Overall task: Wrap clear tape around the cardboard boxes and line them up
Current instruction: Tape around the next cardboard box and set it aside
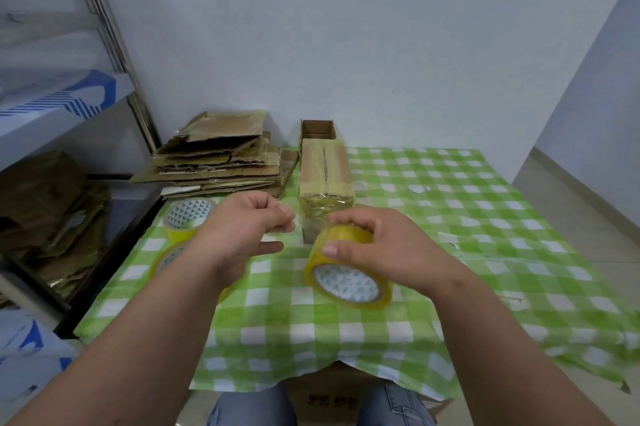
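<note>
Two hands work with tape at a green checked table.

Flattened cardboard (221, 158) is stacked far left, two spare tape rolls (187, 217) near it. The left hand (242, 231) hovers with fingers curled, pinching something too blurred to identify. The taped box (325, 179) stands behind both hands, an open box (318, 129) behind it. The right hand (384, 249) grips a tape roll (346, 273) from above.

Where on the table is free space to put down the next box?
Free: the cloth right of the taped box, and the near strip in front of both hands. Crowded: the left side, with flat cardboard and two tape rolls, and the middle, where the right hand holds a roll.
</note>
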### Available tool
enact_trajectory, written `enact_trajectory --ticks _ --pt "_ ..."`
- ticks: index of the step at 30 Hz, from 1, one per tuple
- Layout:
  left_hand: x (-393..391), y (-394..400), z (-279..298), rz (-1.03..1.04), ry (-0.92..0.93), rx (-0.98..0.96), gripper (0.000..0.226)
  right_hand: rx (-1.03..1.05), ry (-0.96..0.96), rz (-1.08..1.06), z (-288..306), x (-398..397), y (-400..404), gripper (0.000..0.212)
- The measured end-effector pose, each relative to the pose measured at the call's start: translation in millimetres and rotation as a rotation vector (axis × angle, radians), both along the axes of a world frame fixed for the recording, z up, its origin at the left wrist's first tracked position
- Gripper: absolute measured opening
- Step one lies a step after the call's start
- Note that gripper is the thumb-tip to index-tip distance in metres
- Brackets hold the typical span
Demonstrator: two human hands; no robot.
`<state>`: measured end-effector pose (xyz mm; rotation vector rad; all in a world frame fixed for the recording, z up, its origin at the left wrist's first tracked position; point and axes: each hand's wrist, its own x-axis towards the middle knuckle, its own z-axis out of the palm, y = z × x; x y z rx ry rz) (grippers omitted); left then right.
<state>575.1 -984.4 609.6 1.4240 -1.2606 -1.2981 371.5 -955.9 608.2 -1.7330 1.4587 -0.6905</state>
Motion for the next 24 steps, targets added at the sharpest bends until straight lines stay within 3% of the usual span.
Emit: enact_trajectory --ticks 3,8,17,21,24 --pt "4 -3 5 -0.041 -0.03 0.003 0.017 0.118 -0.202 0.05 -10 -16 -6 0.077" --pt "9 -11 8 0.004 -0.034 -0.009 0.028 0.222 -0.437 0.169 -22 -41 -10 0.064" --pt "6 -27 12 0.096 -0.019 -0.039 0.024 0.025 -0.464 0.122 -9 -70 -22 0.072" --pt "-3 -36 14 0.148 0.009 -0.05 0.025 -0.051 -0.356 0.028 7 -72 -33 0.042" --pt "-8 -45 13 0.174 -0.004 -0.052 0.025 -0.067 -0.225 -0.045 15 -75 -41 0.032"
